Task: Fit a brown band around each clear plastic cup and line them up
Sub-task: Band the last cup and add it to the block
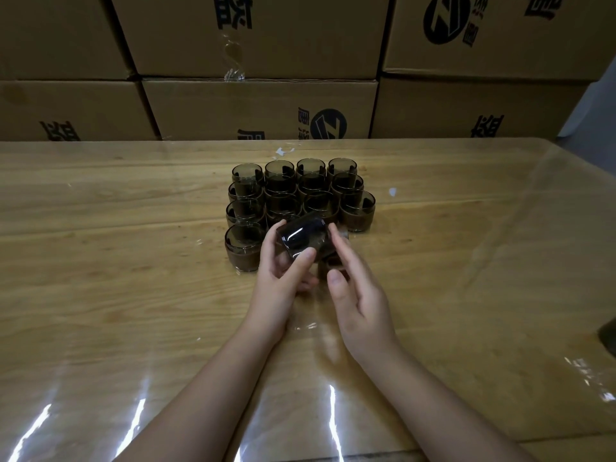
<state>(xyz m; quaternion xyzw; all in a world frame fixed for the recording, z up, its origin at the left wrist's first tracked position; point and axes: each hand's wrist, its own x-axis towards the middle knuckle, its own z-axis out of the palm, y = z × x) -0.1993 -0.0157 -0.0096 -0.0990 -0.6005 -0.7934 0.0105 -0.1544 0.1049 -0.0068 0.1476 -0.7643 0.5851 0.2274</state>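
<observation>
A clear plastic cup (301, 240) lies tilted on its side above the table, gripped by my left hand (283, 278) with the thumb pressed on its wall. My right hand (356, 291) touches the cup's right side with its fingertips; a brown piece, probably a band (331, 261), shows under the fingers, partly hidden. Behind the hands, several banded cups (293, 195) stand upright in rows. One banded cup (242, 248) stands at the front left of the group, just left of my left hand.
The wooden table (133, 295) is covered by a shiny clear plastic sheet. Stacked cardboard boxes (260, 108) form a wall right behind the table's far edge. A dark object (608, 335) pokes in at the right edge.
</observation>
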